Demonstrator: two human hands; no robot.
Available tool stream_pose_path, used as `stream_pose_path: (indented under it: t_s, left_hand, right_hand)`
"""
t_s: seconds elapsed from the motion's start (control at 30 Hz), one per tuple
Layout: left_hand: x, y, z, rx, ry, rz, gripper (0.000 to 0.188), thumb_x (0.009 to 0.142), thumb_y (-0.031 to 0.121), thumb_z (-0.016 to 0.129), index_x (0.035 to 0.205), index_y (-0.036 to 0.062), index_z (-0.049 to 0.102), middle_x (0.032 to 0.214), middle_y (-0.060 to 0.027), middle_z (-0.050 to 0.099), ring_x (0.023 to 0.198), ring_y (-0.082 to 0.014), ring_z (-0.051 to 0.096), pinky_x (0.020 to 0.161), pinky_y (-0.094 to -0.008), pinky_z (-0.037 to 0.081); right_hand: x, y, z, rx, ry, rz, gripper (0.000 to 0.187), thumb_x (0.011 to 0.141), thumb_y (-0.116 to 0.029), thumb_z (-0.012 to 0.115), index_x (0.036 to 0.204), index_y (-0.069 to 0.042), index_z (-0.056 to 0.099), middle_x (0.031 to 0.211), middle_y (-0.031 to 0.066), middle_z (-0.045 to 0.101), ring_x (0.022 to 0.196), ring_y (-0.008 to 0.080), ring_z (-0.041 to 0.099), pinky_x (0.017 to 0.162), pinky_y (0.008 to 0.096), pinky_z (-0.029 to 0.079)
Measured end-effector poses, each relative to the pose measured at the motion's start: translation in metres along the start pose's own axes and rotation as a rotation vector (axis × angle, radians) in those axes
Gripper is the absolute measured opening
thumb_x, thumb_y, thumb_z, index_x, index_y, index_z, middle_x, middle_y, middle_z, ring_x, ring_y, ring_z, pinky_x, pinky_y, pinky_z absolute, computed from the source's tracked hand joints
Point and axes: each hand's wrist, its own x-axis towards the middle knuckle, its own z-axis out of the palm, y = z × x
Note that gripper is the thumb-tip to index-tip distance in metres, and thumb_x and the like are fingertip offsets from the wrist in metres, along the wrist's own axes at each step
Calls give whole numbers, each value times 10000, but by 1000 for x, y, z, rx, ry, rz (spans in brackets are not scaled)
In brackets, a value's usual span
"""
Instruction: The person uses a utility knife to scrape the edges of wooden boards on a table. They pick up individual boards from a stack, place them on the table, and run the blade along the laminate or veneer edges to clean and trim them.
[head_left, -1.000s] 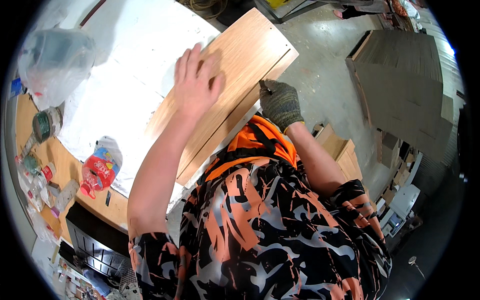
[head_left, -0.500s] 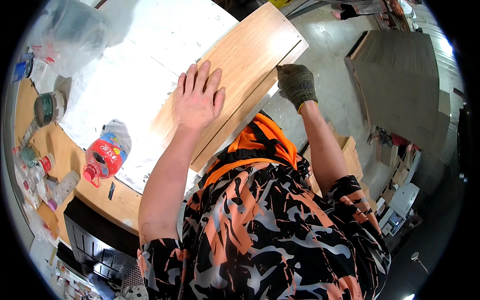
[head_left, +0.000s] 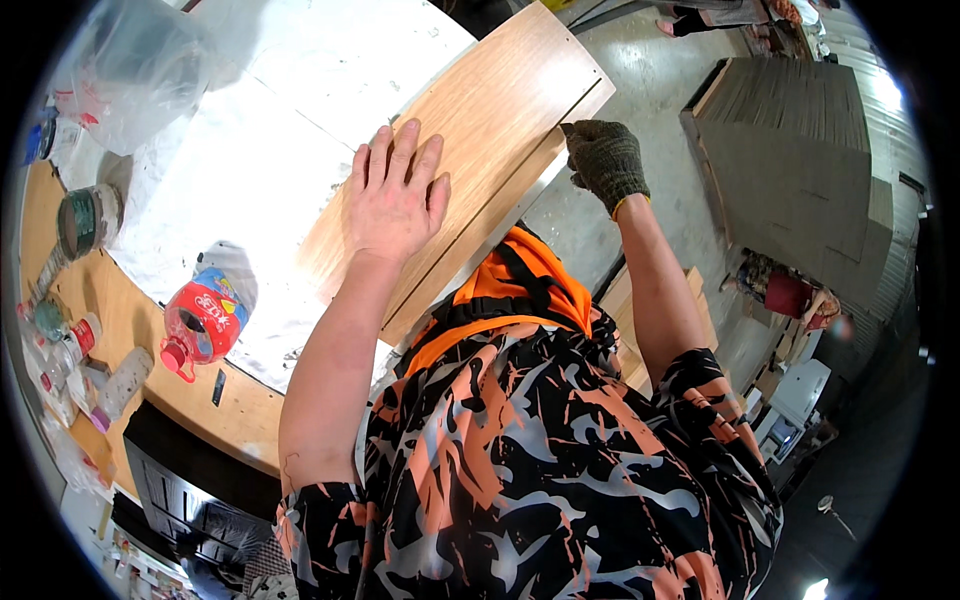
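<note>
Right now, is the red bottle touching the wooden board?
Apart. The head view shows part of the white sheet between the red bottle and the wooden board.

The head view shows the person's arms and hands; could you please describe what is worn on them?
The left hand is bare. The right hand wears a dark grey-green knitted glove with a yellow cuff edge. Both forearms are bare below short black fabric sleeves patterned in salmon-orange and grey.
</note>
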Motion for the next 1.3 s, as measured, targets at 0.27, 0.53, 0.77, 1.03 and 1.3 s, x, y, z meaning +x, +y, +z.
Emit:
stream_pose_path:
  t_s: [0.27,0.53,0.77,1.03,1.3]
  left_hand:
    - [0,0,2,1,-11,-4,451,974,403,513,1385,226,567,1509,-62,444,1409,-315,367,1175,-494,266]
    - [1,1,2,17,-40,-9,454,987,403,493,1407,237,541,1523,-50,426,1419,-302,352,1184,-492,254]
    - [1,2,1,32,-44,-15,447,988,403,501,1399,234,549,1512,-49,441,1406,-304,372,1179,-493,264]
    - [2,1,-1,47,-58,-14,458,989,416,490,1408,237,546,1519,-44,437,1409,-305,372,1183,-489,259]
    - [2,1,-1,23,-37,-17,454,985,398,494,1404,232,548,1516,-47,439,1404,-303,377,1177,-490,268]
  right_hand:
    - [-1,3,4,-46,17,-107,232,886,-184,537,845,-21,697,731,146,687,661,272,710,667,379,574]
    - [9,11,15,-121,27,-132,276,967,-218,584,1034,6,731,679,114,657,518,186,650,517,326,570]
    - [-38,-7,26,-8,-31,-31,269,935,-192,523,905,4,704,761,226,682,648,310,714,640,398,572]
    - [-53,8,29,311,8,15,266,911,-185,643,1098,-20,736,753,163,725,551,202,691,515,326,545]
    - [-21,-2,13,167,75,-5,296,943,-210,574,1070,12,722,745,168,709,530,235,690,512,339,563]
